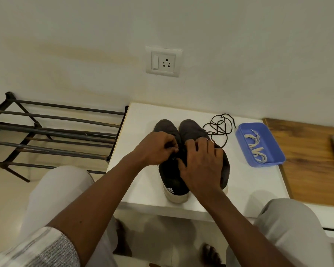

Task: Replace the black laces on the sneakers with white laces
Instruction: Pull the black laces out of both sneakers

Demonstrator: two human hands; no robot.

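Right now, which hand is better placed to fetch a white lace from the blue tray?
Right, probably. The right hand rests on the sneakers nearest the blue tray holding the white laces; the left hand would have to cross over them.

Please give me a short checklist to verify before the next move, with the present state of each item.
1. Both sneakers, left sneaker and right sneaker, stand on the white table: ok.
2. One black lace lies loose on the table: ok.
3. White laces wait in the blue tray: ok.
4. Left hand pinches a lace: cannot tell, curled fingers hide it.
5. Right hand holds something: cannot tell.
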